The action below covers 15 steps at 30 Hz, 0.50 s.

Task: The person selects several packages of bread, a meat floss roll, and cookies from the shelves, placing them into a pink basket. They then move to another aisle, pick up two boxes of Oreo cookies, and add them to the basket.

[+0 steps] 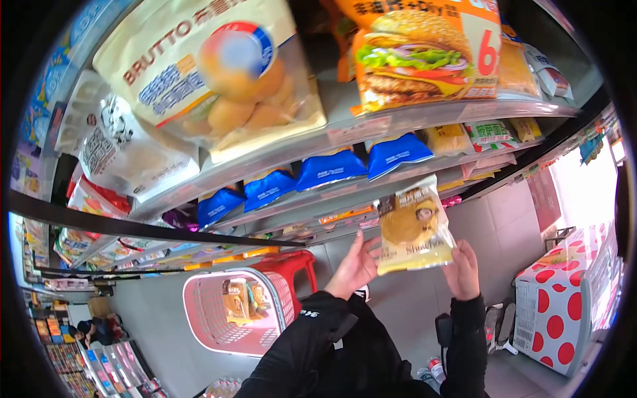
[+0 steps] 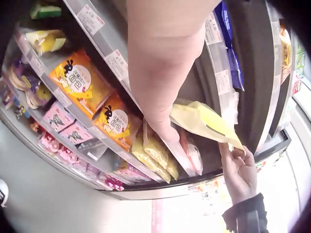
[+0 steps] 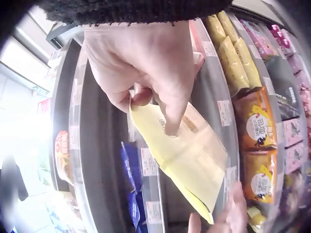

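My right hand [image 1: 462, 268] pinches the lower right corner of a packaged bread [image 1: 415, 225], a clear and yellow bag with a round brown bun printed on the front. In the right wrist view, the thumb and curled fingers of this hand grip the edge of the bag's pale yellow back [image 3: 180, 145]. My left hand [image 1: 352, 268] is beside the bag's left edge, palm up, with its fingers spread and extended. From the left wrist view, the bag [image 2: 204, 119] shows just past the left hand's fingers.
Shelves ahead hold a large BRUTTO bread bag [image 1: 219, 79], an orange burger-print bag [image 1: 424, 60] and several blue bags [image 1: 332, 169]. A pink basket [image 1: 192, 312] with packaged goods inside stands by a red stool [image 1: 302, 265]. A red-dotted box [image 1: 551, 312] is at the right.
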Available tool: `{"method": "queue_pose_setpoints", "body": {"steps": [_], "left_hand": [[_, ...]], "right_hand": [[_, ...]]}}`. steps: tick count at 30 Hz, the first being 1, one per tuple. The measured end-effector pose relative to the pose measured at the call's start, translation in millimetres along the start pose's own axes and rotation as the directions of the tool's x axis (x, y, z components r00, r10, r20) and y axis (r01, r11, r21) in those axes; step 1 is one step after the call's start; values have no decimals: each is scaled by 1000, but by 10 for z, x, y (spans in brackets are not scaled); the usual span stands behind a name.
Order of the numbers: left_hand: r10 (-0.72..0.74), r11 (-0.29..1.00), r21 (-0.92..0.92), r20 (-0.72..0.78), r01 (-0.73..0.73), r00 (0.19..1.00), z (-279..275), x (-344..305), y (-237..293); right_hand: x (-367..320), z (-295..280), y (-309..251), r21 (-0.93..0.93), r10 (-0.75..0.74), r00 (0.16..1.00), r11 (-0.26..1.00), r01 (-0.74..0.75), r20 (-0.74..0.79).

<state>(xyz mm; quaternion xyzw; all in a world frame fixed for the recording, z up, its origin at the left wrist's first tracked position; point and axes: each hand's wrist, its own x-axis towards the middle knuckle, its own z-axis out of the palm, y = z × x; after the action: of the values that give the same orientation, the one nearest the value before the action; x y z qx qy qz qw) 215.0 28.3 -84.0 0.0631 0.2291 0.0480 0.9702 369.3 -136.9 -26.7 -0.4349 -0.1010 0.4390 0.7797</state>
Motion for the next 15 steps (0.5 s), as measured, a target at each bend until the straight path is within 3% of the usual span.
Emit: {"method": "queue_pose_setpoints", "body": {"steps": [2, 3, 6, 10, 15], "left_hand": [[41, 999, -22, 98, -39, 994, -105, -79, -96], [-13, 999, -29, 152, 17, 988, -294, -89, -151], [3, 999, -41, -67, -6, 998, -191, -387, -209], [64, 994, -85, -88, -71, 994, -402, -929, -143], [262, 959, -41, -263, -282, 929, -890, -1915, 152]], "right_hand": [[-246, 54, 111, -36, 14, 1000, 999, -13, 16], [-374, 80, 166, -25, 65, 997, 998, -64, 40], [-663, 311, 254, -70, 139, 987, 989, -133, 87], [-854, 650, 514, -209, 203, 964, 964, -165, 175], [-1006, 1243, 1166, -327, 344, 903, 910, -254, 257]]}}
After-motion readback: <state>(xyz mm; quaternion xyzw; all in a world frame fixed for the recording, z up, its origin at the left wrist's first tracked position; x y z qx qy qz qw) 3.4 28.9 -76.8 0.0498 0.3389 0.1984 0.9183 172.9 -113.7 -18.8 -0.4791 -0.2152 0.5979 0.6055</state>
